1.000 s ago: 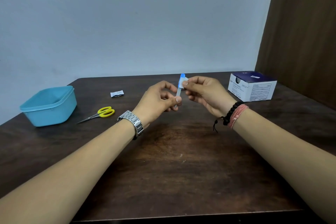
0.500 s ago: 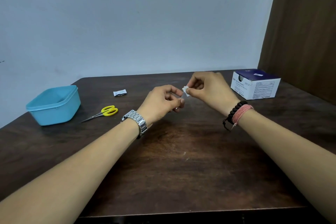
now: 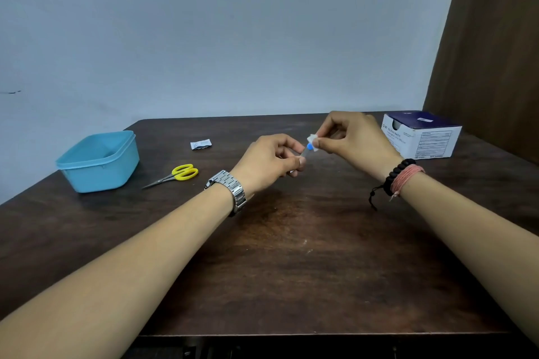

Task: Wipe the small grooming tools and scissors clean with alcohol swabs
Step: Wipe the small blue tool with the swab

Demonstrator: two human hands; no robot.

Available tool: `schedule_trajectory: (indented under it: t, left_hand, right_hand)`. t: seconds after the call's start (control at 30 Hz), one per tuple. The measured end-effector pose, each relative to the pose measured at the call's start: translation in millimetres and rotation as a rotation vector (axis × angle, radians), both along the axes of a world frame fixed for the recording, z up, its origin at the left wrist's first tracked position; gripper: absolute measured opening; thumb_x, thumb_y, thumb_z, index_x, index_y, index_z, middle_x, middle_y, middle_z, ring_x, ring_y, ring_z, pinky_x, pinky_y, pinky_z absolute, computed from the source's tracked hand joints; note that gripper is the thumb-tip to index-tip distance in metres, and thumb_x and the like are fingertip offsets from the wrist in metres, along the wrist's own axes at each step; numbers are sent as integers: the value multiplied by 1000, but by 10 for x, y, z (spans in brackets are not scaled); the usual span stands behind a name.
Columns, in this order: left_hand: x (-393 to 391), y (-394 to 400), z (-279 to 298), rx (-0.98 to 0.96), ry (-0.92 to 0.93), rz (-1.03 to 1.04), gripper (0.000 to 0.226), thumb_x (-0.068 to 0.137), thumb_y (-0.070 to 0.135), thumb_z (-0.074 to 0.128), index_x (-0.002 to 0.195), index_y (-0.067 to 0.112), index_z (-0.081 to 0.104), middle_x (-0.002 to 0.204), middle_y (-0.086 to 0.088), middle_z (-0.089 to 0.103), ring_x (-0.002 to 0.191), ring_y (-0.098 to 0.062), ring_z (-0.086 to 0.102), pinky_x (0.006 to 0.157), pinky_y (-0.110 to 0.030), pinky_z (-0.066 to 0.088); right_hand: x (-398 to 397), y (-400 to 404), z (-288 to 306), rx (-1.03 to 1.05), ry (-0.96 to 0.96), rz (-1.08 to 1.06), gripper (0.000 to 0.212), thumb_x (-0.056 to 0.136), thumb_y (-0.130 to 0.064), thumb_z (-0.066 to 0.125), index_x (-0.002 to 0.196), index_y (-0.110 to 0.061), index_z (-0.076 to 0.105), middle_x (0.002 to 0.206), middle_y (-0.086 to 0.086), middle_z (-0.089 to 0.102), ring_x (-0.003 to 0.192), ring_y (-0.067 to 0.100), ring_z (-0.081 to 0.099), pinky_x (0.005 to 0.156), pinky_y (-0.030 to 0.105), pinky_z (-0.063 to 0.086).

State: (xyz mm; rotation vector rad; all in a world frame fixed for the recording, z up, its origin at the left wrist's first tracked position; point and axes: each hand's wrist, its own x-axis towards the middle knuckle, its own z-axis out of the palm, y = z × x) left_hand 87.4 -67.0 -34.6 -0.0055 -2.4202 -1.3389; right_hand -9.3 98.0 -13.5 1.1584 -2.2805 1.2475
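I am pinching a small blue-tipped tool (image 3: 306, 150) in my left hand (image 3: 271, 162), held above the table (image 3: 291, 256), while my right hand (image 3: 353, 140) is squeezing a white swab (image 3: 312, 139) around its tip. To do this well, I am keeping the left grip firm near the base and would draw the swab along the shaft, turning the tool between strokes. The scissors (image 3: 175, 175) are lying unwiped beside the blue tub (image 3: 99, 160). My fingers are hiding most of the tool, so I cannot tell what kind it is, nor see into the swab box (image 3: 423, 137).

Dark matt wooden table (image 3: 291, 271)
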Motion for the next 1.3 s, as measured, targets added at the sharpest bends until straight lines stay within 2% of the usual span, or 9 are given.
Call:
schedule_trajectory:
  t: [0.07,0.23,0.4,0.53,0.7,0.9,1.03,1.2,1.3]
  left_hand:
    - [-1,-7,-4,-13,7,2,11,86,13,70,92,20,64,70,4,69,62,-8,65,60,-20,47]
    - [17,3,11,-39,-6,-28,12,87,14,70,97,16,64,72,5,70,64,-7,66,60,-19,48]
    - [17,-27,-12,-31,1,-15,11,87,13,69,93,19,62,69,6,69,62,-8,66,61,-22,48]
    - [10,-24,3,-21,-6,-37,12,87,12,69,95,16,63,71,6,70,64,-10,66,62,-23,49]
    - [-5,-34,-15,-15,2,-20,13,87,12,69,98,12,62,77,-4,71,63,-12,65,61,-24,48]
    - [-1,-16,17,-38,10,-33,12,87,12,69,95,16,62,72,4,70,62,-10,65,60,-20,48]
    - [5,-32,-15,-42,9,-6,11,87,14,69,95,17,63,70,5,70,62,-8,64,59,-19,46]
    - [24,-15,-5,-18,-3,-27,11,87,14,70,95,17,64,71,5,70,64,-9,65,61,-22,48]
    - [12,4,-14,-10,-5,-22,11,86,13,70,94,19,64,70,5,70,63,-9,65,60,-21,47]
  right_hand:
    - [20,-22,-8,34,5,23,12,76,-19,80,75,-16,69,67,-13,68,64,-4,63,59,8,45]
    - [-43,0,-14,-132,-80,-32,13,77,-19,79,74,-15,68,72,-8,72,62,-2,63,62,15,50]
    - [11,-43,-38,-14,-13,0,12,76,-20,80,76,-16,69,68,-13,67,62,-5,60,58,7,42]
    - [-44,3,1,-130,-62,-27,15,77,-24,80,78,-14,69,73,-9,69,63,-1,59,60,13,45]
    - [64,-39,-26,2,23,16,12,77,-20,80,77,-15,69,55,-27,59,58,-9,54,54,6,35]
    - [6,2,16,-134,-6,-19,14,78,-21,80,78,-12,69,68,-11,64,55,-9,52,54,5,34]
    - [58,-52,-37,-21,23,-4,12,77,-20,79,76,-15,69,66,-14,63,59,-10,54,55,5,34]
    - [-11,-24,-34,-130,-10,-58,14,77,-25,80,76,-16,69,70,-10,66,62,-7,55,57,7,38]
    - [-5,-5,-43,-96,-32,-32,13,77,-24,80,77,-16,69,70,-10,66,61,-6,55,58,7,38]
